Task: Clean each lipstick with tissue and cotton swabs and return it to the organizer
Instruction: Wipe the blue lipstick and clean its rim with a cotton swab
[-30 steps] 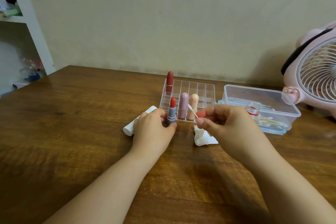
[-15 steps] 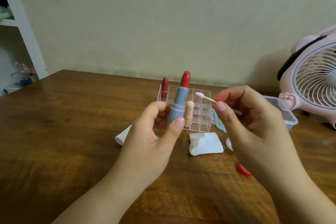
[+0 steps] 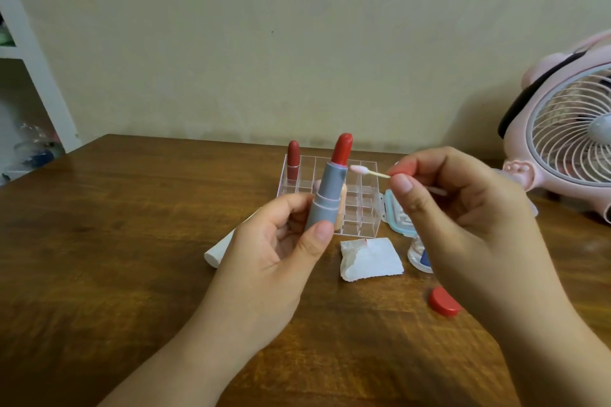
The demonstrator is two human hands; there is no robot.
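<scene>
Mid-clean I'd say. Left hand (image 3: 274, 261) has its grip pinching the grey lipstick (image 3: 327, 195) by the base, long axis near upright, red bullet pointing up and leaning slightly right. Right hand (image 3: 463, 218) grip pinches a cotton swab (image 3: 367, 172), pink tip just beside the collar. Behind the grips, the organizer (image 3: 360, 205) holds a couple more, mostly empty.

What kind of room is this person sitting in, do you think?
Probably a home room, such as a bedroom or study. A brown wooden table stands against a plain cream wall, with a pink animal-shaped desk fan on it and a white shelf unit beside it.
</scene>
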